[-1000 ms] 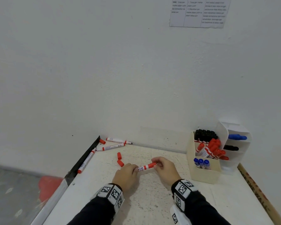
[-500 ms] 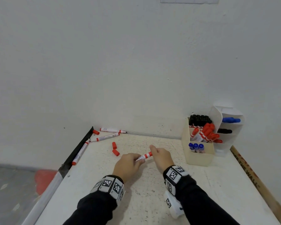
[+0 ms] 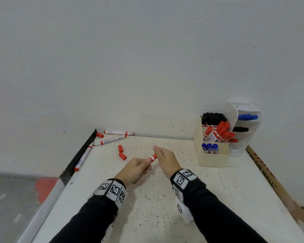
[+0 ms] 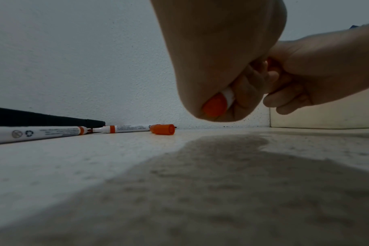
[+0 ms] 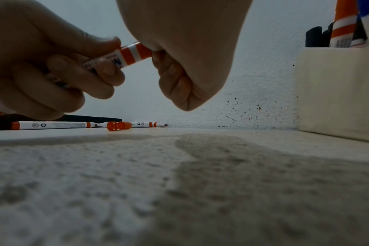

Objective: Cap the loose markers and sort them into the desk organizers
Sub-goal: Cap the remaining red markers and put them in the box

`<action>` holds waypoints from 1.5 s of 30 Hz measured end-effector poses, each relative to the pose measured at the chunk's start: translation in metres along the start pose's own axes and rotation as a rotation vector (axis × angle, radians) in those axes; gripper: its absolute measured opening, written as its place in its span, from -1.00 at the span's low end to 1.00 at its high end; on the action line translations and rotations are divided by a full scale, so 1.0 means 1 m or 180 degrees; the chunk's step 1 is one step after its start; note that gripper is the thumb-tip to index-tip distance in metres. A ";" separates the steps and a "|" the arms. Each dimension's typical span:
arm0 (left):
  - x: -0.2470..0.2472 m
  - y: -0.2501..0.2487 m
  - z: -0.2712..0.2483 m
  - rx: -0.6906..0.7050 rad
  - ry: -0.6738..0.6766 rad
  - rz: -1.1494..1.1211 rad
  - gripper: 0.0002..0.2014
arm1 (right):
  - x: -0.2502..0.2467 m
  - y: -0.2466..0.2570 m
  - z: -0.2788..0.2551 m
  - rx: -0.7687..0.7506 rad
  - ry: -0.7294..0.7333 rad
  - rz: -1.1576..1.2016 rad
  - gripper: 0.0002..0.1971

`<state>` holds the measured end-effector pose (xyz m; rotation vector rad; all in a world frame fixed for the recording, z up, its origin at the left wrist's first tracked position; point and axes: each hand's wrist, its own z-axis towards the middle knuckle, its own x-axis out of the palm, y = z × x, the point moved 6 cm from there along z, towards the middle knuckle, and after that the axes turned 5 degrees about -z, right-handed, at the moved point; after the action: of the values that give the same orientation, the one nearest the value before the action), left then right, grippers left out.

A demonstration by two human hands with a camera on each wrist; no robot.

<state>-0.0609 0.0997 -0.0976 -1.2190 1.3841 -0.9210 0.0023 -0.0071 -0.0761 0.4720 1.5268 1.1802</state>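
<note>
Both hands, left hand and right hand, now grip one red marker closer together left of the cream organizer, cap apparently seated, ready for sorting.

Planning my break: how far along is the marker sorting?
Done: black, red and blue markers stand in the beige organizer. In hand: both hands, left and right, grip one red marker. Left: three uncapped markers and three loose caps.

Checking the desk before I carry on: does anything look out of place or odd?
Yes. Three uncapped red markers lie scattered by the desk's far left corner, one along the black edge strip. Three loose red caps sit apart from them. Dark ink specks dot the wall beside the cream organizer.
</note>
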 end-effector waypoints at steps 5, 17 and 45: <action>-0.007 -0.002 0.000 0.0171 -0.0257 0.0347 -0.62 | 0.005 0.001 -0.002 -0.0085 0.0054 -0.0089 -0.57; -0.017 -0.005 -0.002 0.0675 -0.0694 0.1040 -0.91 | 0.007 -0.003 -0.001 -0.0172 0.0165 -0.0494 -0.57; -0.148 0.030 -0.042 -0.1499 -0.1846 0.2963 -0.46 | -0.003 -0.016 0.008 -0.0102 -0.0523 -0.0109 -0.57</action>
<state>-0.1142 0.2466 -0.0892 -0.8805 1.4682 0.3986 0.0148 -0.0129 -0.0873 0.5072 1.3681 1.1102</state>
